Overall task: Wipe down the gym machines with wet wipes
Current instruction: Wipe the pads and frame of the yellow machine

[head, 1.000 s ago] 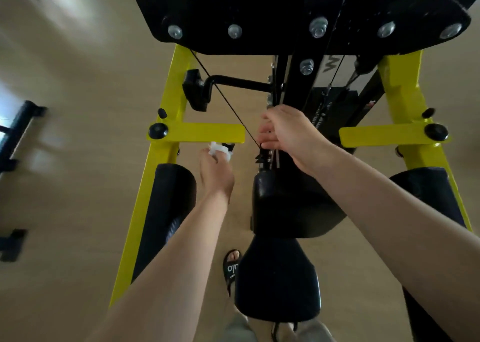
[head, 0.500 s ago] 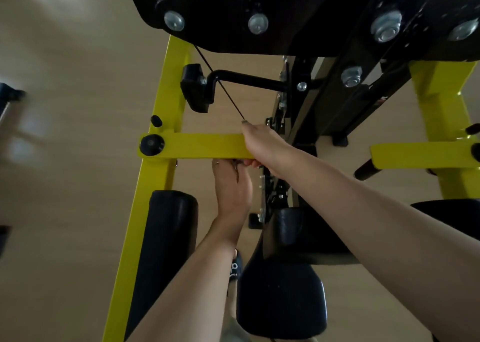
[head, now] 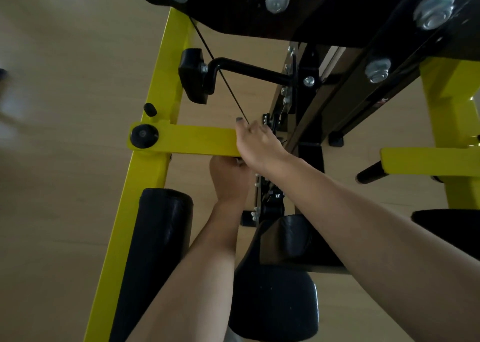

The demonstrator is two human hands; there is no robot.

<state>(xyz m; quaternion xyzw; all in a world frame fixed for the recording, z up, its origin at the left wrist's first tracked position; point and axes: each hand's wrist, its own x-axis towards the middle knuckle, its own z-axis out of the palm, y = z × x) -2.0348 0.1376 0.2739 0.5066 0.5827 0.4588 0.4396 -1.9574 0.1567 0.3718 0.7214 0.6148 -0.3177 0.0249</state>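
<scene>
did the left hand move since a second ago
Yes. The left hand went from below and clear of the yellow crossbar to tucked under its end, beneath the right hand.

Pale wood-look floor (head: 65, 87) fills the background from seven through eleven o'clock. A blurred dark object (head: 2, 74) sits at the frame's nine o'clock edge, too smeared to identify.

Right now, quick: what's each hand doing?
Left hand: under the yellow crossbar, fingers hidden; cannot tell whether it holds anything.
Right hand: fingers curled over the crossbar's end, gripping it.
</scene>
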